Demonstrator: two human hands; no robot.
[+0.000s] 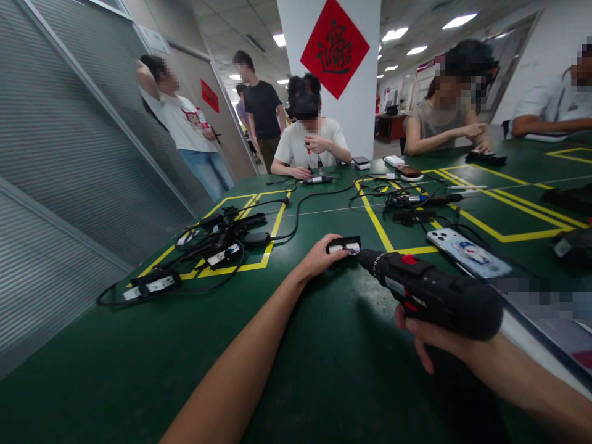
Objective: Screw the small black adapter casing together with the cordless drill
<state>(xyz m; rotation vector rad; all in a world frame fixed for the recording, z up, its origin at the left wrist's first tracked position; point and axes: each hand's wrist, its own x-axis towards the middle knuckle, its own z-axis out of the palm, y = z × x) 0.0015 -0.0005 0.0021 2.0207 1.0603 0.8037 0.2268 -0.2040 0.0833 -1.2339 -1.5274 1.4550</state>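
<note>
My right hand [430, 336] grips the handle of a black cordless drill [430, 296] with red buttons. The drill points left, and its chuck end is at the right edge of a small black and white box-like part [343, 245]. Whether the tip touches that part, I cannot tell. My left hand [324, 254] is closed around the part's left side and holds it on the green table [296, 357]. Something small and blue shows on the part near the drill's tip. The drill's lower handle is mostly hidden by my hand and shadow.
Black adapters and cables [226, 237] lie in a heap at left. More tools and cables [416, 200] lie beyond the drill. A phone [467, 251] rests at right near a laptop-like edge. A co-worker in a headset [308, 135] sits opposite; others sit or stand around.
</note>
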